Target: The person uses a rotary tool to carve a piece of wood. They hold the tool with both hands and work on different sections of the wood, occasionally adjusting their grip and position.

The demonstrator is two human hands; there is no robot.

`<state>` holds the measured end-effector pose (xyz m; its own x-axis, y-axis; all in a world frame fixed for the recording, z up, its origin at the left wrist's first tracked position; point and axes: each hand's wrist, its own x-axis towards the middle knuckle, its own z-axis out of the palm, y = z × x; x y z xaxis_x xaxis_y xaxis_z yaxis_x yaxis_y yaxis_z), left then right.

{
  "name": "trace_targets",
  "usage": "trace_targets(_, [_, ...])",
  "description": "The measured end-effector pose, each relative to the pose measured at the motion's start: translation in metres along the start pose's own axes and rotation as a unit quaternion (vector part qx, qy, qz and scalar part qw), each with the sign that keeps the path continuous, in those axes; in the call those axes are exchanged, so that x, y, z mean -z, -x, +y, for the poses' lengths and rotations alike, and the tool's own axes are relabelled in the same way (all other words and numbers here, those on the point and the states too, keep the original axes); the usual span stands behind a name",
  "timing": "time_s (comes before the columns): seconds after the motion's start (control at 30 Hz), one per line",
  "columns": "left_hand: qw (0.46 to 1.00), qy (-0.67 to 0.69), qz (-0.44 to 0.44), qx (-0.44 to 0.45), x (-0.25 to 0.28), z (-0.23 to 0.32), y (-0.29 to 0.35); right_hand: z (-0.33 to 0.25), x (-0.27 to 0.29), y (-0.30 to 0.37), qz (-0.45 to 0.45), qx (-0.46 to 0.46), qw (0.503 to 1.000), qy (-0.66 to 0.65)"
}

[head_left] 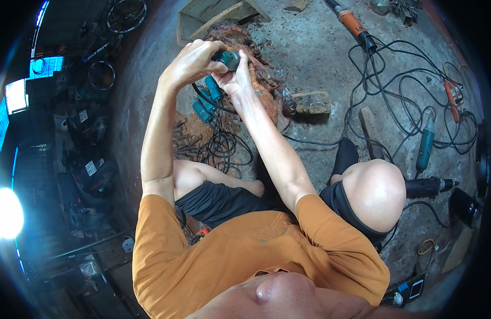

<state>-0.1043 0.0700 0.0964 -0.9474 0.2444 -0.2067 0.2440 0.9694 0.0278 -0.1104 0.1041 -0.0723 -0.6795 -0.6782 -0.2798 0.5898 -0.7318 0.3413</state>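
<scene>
Both my hands are up at the top middle, over a reddish-brown carved piece of wood point(261, 87). Between them is a teal-and-black power grinder point(230, 60). My left hand point(195, 61) bends over the tool's left end, fingers and thumb closed on it. My right hand point(236, 78) grips it from the near right side, thumb along the body. A black cord hangs below the hands. The grinder's working tip is hidden, so I cannot tell whether it touches the wood. More teal power tools point(207, 103) lie just below my hands.
Black cords point(224, 146) coil near my left leg and tangle across the right floor. An orange power tool point(353, 25), a teal grinder point(426, 142) and a black tool point(429, 186) lie there. A wooden block point(312, 102) sits beside the carving; a wooden frame point(203, 26) stands behind.
</scene>
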Motion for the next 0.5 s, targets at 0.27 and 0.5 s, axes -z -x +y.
trace_targets(0.27, [1.000,0.018,-0.012,0.014,0.006,0.003,0.007,0.002,-0.006,0.010,-0.003,0.012,1.000,0.011])
trace_targets(0.5, [0.999,0.027,-0.010,0.020,0.007,0.003,0.018,0.006,-0.007,0.020,0.002,0.015,1.000,0.026])
